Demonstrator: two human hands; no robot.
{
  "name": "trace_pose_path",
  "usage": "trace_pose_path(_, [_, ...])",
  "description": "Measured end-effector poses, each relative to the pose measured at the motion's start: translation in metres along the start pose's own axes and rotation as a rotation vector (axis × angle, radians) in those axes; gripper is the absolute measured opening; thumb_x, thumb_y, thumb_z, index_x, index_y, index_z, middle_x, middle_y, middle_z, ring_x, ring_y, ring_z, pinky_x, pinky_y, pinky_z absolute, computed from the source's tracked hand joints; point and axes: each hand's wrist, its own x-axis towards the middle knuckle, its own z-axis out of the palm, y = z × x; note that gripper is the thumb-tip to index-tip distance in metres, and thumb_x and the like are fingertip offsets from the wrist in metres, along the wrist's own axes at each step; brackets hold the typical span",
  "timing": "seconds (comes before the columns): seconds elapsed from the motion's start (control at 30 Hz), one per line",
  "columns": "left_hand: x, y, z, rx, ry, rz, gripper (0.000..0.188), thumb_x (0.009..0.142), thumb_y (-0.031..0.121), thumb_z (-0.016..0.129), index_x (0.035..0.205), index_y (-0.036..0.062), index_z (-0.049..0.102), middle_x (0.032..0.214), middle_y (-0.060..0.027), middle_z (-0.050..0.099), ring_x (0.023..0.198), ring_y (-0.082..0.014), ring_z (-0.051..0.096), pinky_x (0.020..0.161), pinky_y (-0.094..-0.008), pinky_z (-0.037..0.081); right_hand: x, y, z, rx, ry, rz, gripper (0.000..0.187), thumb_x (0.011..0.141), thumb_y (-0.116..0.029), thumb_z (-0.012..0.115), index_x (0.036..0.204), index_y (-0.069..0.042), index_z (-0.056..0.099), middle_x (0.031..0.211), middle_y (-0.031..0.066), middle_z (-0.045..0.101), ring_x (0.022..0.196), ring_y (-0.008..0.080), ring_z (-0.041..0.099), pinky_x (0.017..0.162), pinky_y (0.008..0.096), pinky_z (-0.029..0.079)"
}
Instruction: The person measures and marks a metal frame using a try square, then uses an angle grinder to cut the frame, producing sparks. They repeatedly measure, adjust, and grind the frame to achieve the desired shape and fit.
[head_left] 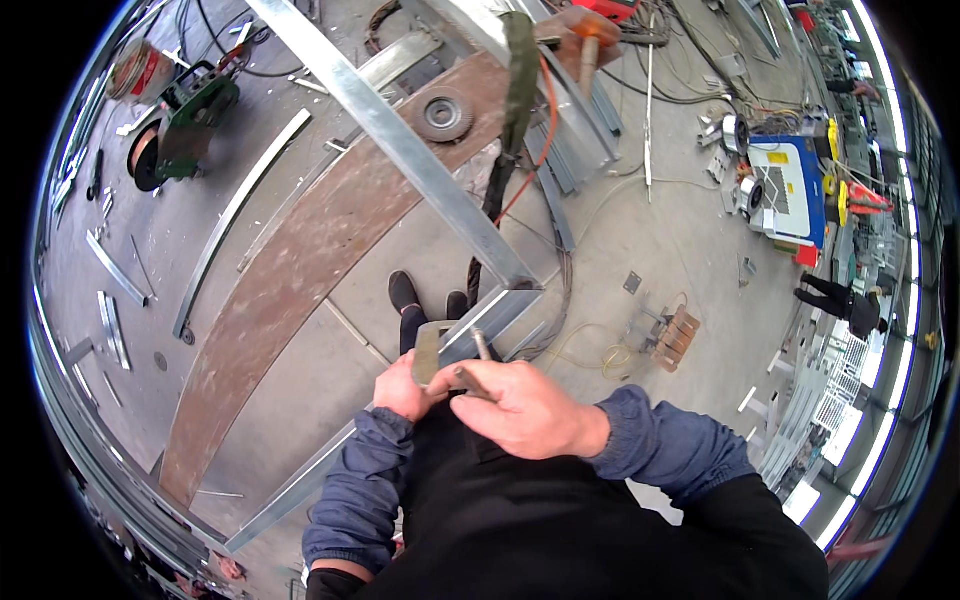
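In front of my waist, both hands work at a greyish metal piece that looks like a clamp (pixel 427 355), with a flat oblong face and a thin rod. My left hand (pixel 402 388) is closed round the lower end of the flat part. Close beside it, my right hand (pixel 525 408) is closed on a short dark bar (pixel 472 383); whether this bar joins the flat part is hidden by the fingers. Just beyond my hands lies the corner of a galvanised square-tube frame (pixel 400 150), whose lower side runs beneath my left forearm.
A rusty curved steel plate (pixel 290 270) lies under the frame, with a round toothed disc (pixel 443 114) on it. At the left stand a green wire feeder (pixel 200 105) and a bucket (pixel 140 72). A hammer (pixel 590 55), cables, a blue-and-white machine (pixel 785 190) and another person (pixel 850 308) are farther off.
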Motion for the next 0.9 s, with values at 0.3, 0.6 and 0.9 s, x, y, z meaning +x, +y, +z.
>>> trace_pose_path(0.3, [0.015,-0.017,-0.023,-0.585,-0.165,-0.075,0.093,0.086,0.033,0.086,0.156,0.0005,0.036,0.134,-0.02,0.07,0.122,-0.03,0.069,0.104,-0.0418,0.054,0.008,-0.03,-0.007,-0.011,-0.153,0.287,0.029,0.105,-0.012,0.058,0.132,-0.001,0.063,0.084,0.0,0.058,0.079,0.0093,0.054,0.074,0.0307,0.046])
trace_pose_path(0.6, [0.054,-0.018,0.002,-0.518,0.059,0.032,0.029,0.093,0.01,0.072,0.122,0.0076,0.069,0.109,-0.0177,0.077,0.105,-0.0311,0.076,0.092,-0.0374,0.057,-0.003,-0.023,-0.009,0.222,-0.086,0.343,0.029,0.107,-0.009,0.058,0.135,0.0,0.061,0.078,-0.0078,0.047,0.069,0.0029,0.043,0.064,0.0238,0.038])
trace_pose_path(0.9, [0.068,-0.007,-0.021,-0.269,0.126,0.141,0.022,0.089,0.007,0.073,0.111,0.0064,0.073,0.092,-0.0153,0.077,0.09,-0.0323,0.076,0.082,-0.0399,0.058,-0.008,-0.021,-0.006,0.267,0.071,0.3,0.028,0.109,-0.009,0.054,0.135,0.002,0.058,0.076,-0.0051,0.053,0.067,0.0034,0.047,0.066,0.0231,0.042])
